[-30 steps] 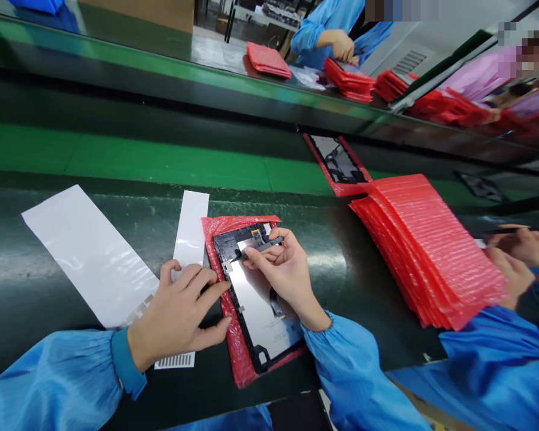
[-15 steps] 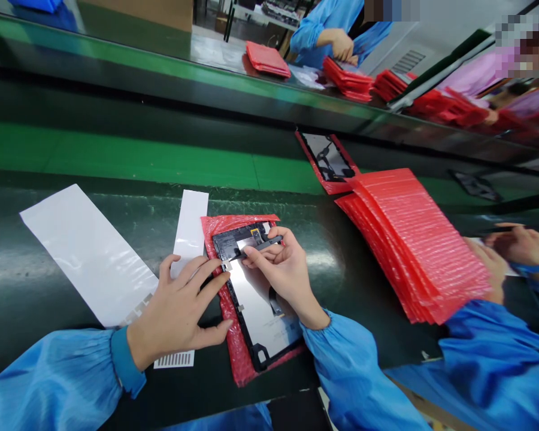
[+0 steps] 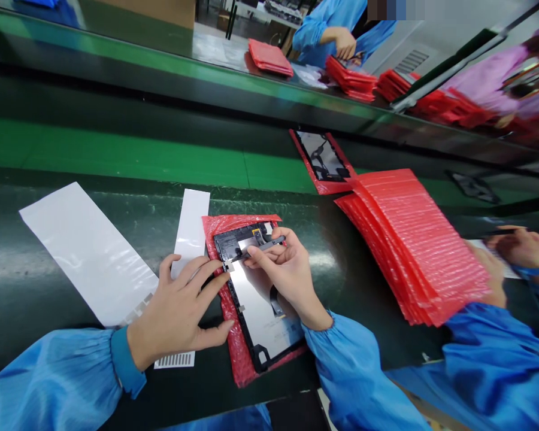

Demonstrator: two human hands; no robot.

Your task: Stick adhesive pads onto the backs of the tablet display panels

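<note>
A flat device panel [image 3: 260, 311] with a silver back and black frame lies tilted on a red bubble-wrap pouch [image 3: 232, 347]. Dark tweezers [image 3: 273, 242] are gripped in my right hand [image 3: 294, 272], their tips at the panel's upper left edge. There they meet a small whitish tab [image 3: 229, 266]. My left hand [image 3: 179, 308] has its fingers spread, with the index and middle fingertips resting at that same edge beside the tab. Its thumb is stretched out over the pouch's left side. Under this hand lies a narrow white strip sheet [image 3: 191, 230].
Left of my hands is a larger white sheet [image 3: 85, 245] with small grey labels. A stack of red bubble-wrap pouches [image 3: 422, 233] stands at right, near a co-worker's hand [image 3: 523, 245]. Another panel [image 3: 323, 155] sits on the green belt [image 3: 161, 152]. A person works across the line.
The green belt's seam and the panel on it have shifted slightly left. Both my hands stay at nearly the same spot, the tweezers still at the panel's edge.
</note>
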